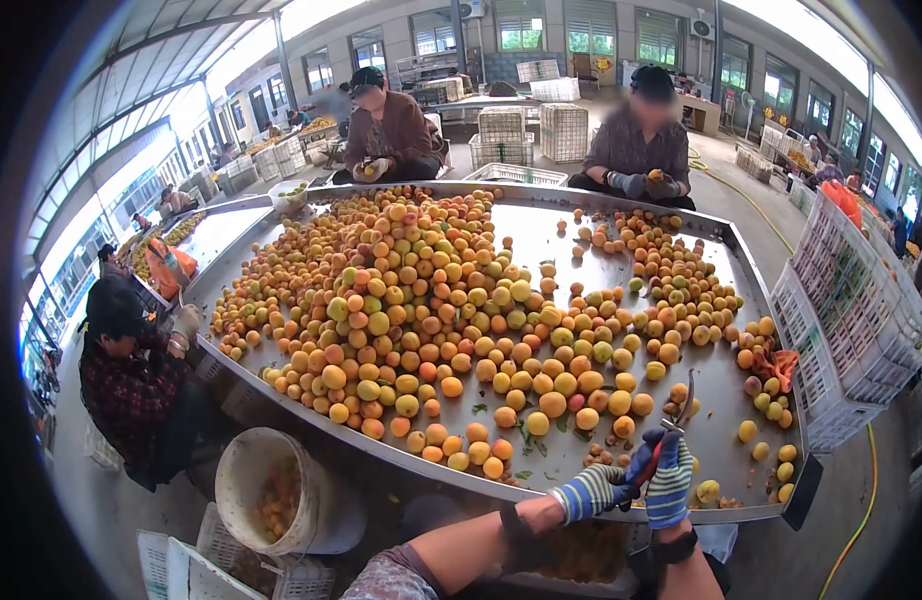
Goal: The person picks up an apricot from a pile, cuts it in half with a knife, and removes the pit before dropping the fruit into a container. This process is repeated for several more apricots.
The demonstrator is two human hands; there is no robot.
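Observation:
Both my hands wear gloves striped in blue, yellow and white, over the table's near edge. My right hand [669,482] is closed around a curved knife [692,396], its thin blade pointing up and away. Part of a red handle shows between the hands. Close beside it, my left hand [593,492] has its fingers curled in; what they hold, if anything, is hidden. Just beyond the hands lie small brown pieces [603,456], possibly fruit stones, and loose apricots [553,404]. A large heap of apricots [411,265] covers the table's middle and left.
The metal table [521,225] has a raised rim. A white bucket [243,490] with fruit pieces stands at lower left, by plastic crates [181,565]. More crates [851,310] are stacked at right. Co-workers sit across the table [391,125] [636,140] and at left [131,380].

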